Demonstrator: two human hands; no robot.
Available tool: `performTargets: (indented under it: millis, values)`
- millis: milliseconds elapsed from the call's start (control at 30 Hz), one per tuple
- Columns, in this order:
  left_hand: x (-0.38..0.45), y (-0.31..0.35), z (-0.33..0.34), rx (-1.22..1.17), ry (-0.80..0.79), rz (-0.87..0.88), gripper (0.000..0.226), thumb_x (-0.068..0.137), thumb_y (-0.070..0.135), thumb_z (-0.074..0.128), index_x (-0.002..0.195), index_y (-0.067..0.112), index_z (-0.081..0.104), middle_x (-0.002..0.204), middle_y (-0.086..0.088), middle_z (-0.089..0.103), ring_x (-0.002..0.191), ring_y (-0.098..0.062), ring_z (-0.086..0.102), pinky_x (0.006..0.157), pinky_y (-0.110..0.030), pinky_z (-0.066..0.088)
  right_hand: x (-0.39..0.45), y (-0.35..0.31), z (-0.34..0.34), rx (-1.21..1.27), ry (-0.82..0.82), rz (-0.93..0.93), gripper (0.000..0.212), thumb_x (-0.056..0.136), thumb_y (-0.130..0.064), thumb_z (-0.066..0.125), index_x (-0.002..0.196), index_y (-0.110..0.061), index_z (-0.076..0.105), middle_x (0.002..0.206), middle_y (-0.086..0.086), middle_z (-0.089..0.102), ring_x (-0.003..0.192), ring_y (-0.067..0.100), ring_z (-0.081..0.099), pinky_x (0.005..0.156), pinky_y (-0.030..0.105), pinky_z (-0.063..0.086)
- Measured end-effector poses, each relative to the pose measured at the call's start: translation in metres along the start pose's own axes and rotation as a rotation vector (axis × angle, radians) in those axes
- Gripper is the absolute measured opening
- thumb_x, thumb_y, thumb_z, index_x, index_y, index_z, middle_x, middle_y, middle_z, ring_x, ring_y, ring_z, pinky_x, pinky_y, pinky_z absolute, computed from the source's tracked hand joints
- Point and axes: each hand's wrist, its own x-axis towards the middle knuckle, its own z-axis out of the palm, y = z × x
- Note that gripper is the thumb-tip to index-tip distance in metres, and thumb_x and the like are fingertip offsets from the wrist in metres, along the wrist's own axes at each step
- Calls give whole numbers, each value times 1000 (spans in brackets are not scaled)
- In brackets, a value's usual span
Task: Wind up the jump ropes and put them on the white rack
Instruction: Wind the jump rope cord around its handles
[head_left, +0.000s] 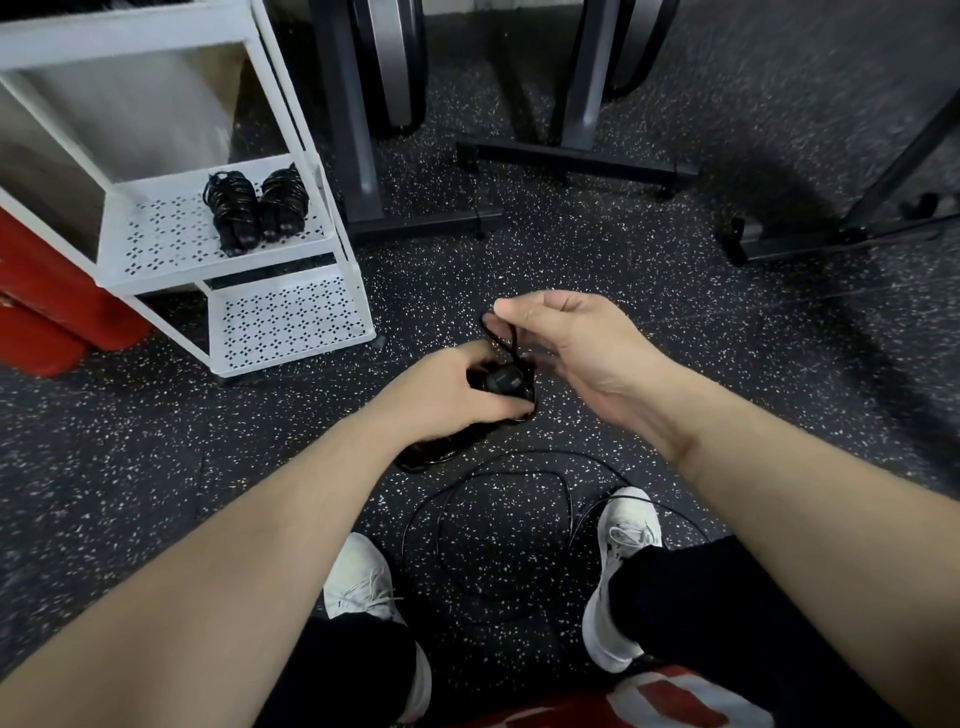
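Left hand (441, 395) grips jump-rope handles (498, 384) (pointing lower-left), right hand (566, 343) pinches cord (501, 338)

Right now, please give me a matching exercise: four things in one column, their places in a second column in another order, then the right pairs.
1. wound ropes
2. loose cord
3. handles
4. cord loop

A. on the floor between the shoes
B. in the left hand
C. on the rack, middle shelf
D. pinched by the right hand

Pairs: 1-C, 2-A, 3-B, 4-D
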Motion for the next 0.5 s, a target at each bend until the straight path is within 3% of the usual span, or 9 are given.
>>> performTargets:
  millis: [133,233,333,500]
  values:
    - [-2,-1,-6,-138,37,-66,27,80,60,77,99,42,69,94,16,74,83,-7,72,72,-26,54,7,0,4,-69,134,24,11,96,-32,67,105,-30,74,110,-9,75,112,20,67,96,38,51]
    - [-6,-2,-11,-403,65,-117,32,87,50,76,108,28,70,94,1,79,81,-23,77,75,-39,63,13,10,9,-70,217,121,16,98,-36,63,113,-30,66,115,-7,69,109,19,63,87,34,52]
    - [-10,-3,-18,-619,86,-153,29,93,43,72,111,21,71,95,-5,80,88,-28,77,81,-42,62,13,21,18,-83,197,182,42,93,-50,65,128,-27,58,124,-3,67,119,20,60,107,44,43]
    - [-9,-9,-31,-913,146,-232,41,92,53,70,112,18,77,105,-4,79,100,-24,75,92,-39,56,9,35,42,-91,32,195,53,90,-55,66,134,-27,56,119,-3,72,113,21,67,105,49,49]
